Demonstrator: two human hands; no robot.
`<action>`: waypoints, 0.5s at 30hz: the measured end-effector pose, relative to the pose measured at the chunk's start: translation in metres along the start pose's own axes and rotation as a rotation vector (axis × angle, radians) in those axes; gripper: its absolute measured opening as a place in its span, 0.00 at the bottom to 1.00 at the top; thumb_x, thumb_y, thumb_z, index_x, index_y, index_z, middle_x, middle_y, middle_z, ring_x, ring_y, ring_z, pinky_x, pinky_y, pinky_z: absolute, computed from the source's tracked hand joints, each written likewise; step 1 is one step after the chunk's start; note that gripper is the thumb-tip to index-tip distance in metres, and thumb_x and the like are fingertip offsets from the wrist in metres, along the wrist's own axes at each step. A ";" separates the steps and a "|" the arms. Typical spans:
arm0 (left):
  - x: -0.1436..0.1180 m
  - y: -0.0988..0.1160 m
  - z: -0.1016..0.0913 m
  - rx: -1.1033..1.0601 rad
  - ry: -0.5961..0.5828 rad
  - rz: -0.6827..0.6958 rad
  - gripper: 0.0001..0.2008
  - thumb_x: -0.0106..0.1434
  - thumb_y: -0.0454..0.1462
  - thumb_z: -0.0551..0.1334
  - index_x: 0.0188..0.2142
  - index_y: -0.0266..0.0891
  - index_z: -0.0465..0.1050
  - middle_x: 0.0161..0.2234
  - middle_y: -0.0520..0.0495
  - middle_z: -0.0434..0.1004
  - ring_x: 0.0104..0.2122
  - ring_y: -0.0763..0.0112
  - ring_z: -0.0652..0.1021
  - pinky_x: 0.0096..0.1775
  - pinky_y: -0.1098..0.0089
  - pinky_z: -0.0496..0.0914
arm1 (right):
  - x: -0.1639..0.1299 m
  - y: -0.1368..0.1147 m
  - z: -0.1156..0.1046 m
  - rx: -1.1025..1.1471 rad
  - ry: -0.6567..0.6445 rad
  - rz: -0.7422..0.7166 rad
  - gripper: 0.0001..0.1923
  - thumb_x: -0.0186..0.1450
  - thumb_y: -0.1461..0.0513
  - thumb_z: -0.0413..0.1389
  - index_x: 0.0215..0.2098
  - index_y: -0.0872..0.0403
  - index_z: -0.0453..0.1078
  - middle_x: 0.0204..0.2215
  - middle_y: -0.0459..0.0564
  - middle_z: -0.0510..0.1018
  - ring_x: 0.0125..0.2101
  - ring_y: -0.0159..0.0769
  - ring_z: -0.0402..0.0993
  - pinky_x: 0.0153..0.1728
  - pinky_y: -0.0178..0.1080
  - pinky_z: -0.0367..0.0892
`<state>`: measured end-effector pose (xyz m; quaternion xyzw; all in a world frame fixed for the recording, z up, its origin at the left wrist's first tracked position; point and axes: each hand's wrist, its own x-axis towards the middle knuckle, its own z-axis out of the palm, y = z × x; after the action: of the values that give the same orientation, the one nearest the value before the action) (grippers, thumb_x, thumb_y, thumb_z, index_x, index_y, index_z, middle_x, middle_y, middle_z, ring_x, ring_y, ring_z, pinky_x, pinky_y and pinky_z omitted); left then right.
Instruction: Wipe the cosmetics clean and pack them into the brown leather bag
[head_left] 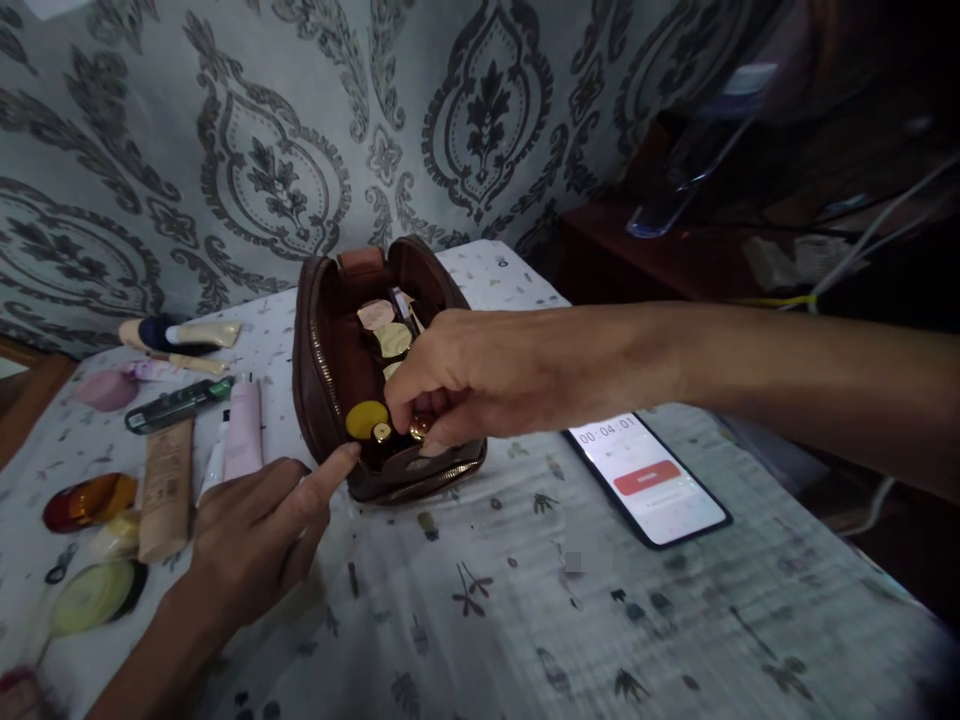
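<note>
Brown leather pouch [330, 370] sits unzipped at the frame's centre on a leaf-print tablecloth [525, 600], its inside crowded with gold-capped items. The person's right hand [465, 385] reaches in from the right, fingertips pinched on a small gold cap [418, 428] near the pouch's front edge. The left hand [259, 530], empty with fingers loosely curled, touches an index fingertip to the pouch's front corner. Tubes [244, 425] and jars lie at left; a phone [646, 478] lies at right.

A table under a leaf-printed white cloth [525, 600] carries an open brown toiletry bag [330, 370]; a phone [649, 480] lies to its right, tubes [169, 485] and jars [90, 500] to its left.
</note>
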<state>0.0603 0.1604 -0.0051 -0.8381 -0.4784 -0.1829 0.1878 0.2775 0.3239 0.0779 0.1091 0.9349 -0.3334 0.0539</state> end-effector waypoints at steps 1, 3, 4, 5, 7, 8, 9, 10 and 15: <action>0.000 0.000 0.000 0.003 0.001 0.001 0.21 0.67 0.29 0.54 0.60 0.38 0.64 0.22 0.56 0.67 0.18 0.75 0.70 0.22 0.75 0.63 | 0.002 0.000 -0.002 0.023 -0.018 0.010 0.06 0.63 0.67 0.60 0.39 0.55 0.77 0.27 0.42 0.77 0.27 0.27 0.70 0.32 0.33 0.62; 0.000 0.000 0.000 0.003 0.002 0.002 0.20 0.67 0.29 0.54 0.59 0.38 0.65 0.22 0.56 0.67 0.18 0.75 0.70 0.22 0.75 0.63 | 0.005 -0.002 -0.005 0.067 -0.061 0.026 0.06 0.65 0.66 0.58 0.38 0.55 0.78 0.27 0.41 0.78 0.27 0.26 0.71 0.31 0.32 0.63; 0.000 0.000 0.001 0.002 0.007 0.001 0.20 0.67 0.29 0.54 0.58 0.38 0.65 0.22 0.56 0.67 0.18 0.75 0.70 0.22 0.75 0.63 | 0.006 -0.003 -0.006 0.079 -0.082 0.030 0.07 0.66 0.66 0.57 0.38 0.55 0.78 0.27 0.41 0.78 0.27 0.26 0.72 0.31 0.32 0.63; 0.000 0.001 0.001 0.001 0.012 0.001 0.19 0.67 0.29 0.54 0.57 0.37 0.66 0.22 0.56 0.67 0.19 0.75 0.71 0.22 0.74 0.63 | 0.007 -0.005 -0.007 0.077 -0.096 0.030 0.07 0.67 0.66 0.56 0.38 0.55 0.78 0.27 0.41 0.78 0.28 0.26 0.72 0.31 0.32 0.63; 0.000 0.001 0.001 0.005 0.019 -0.002 0.19 0.67 0.28 0.54 0.56 0.36 0.67 0.23 0.55 0.69 0.19 0.75 0.72 0.23 0.74 0.63 | 0.008 -0.011 -0.007 0.026 -0.084 0.033 0.06 0.65 0.67 0.58 0.38 0.55 0.78 0.28 0.42 0.79 0.29 0.27 0.73 0.32 0.32 0.63; -0.001 0.001 0.001 0.012 0.022 -0.003 0.18 0.67 0.28 0.54 0.56 0.36 0.67 0.23 0.55 0.70 0.19 0.75 0.72 0.23 0.74 0.63 | 0.008 -0.014 -0.007 -0.010 -0.063 0.036 0.06 0.63 0.68 0.59 0.38 0.55 0.78 0.29 0.43 0.79 0.30 0.28 0.73 0.33 0.33 0.63; -0.001 0.002 0.001 0.020 0.022 -0.004 0.18 0.67 0.28 0.54 0.56 0.37 0.67 0.23 0.55 0.70 0.19 0.75 0.72 0.23 0.74 0.62 | 0.008 -0.016 -0.006 -0.039 -0.042 0.041 0.07 0.62 0.69 0.60 0.38 0.55 0.78 0.31 0.43 0.80 0.32 0.29 0.73 0.33 0.33 0.63; -0.001 0.002 0.000 0.026 0.017 -0.004 0.18 0.67 0.28 0.54 0.56 0.37 0.67 0.23 0.55 0.70 0.19 0.75 0.71 0.23 0.74 0.62 | 0.008 -0.018 -0.005 -0.054 -0.034 0.050 0.07 0.62 0.69 0.60 0.38 0.55 0.78 0.31 0.44 0.80 0.32 0.29 0.74 0.34 0.33 0.64; -0.001 0.002 0.000 0.035 0.010 -0.008 0.19 0.67 0.28 0.54 0.56 0.36 0.66 0.23 0.55 0.70 0.20 0.75 0.72 0.24 0.73 0.62 | 0.011 -0.017 -0.001 0.073 -0.111 0.110 0.07 0.65 0.66 0.57 0.38 0.58 0.77 0.25 0.43 0.77 0.24 0.26 0.71 0.29 0.32 0.64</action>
<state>0.0618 0.1585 -0.0064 -0.8318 -0.4839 -0.1797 0.2041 0.2624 0.3131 0.0870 0.1436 0.9102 -0.3695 0.1198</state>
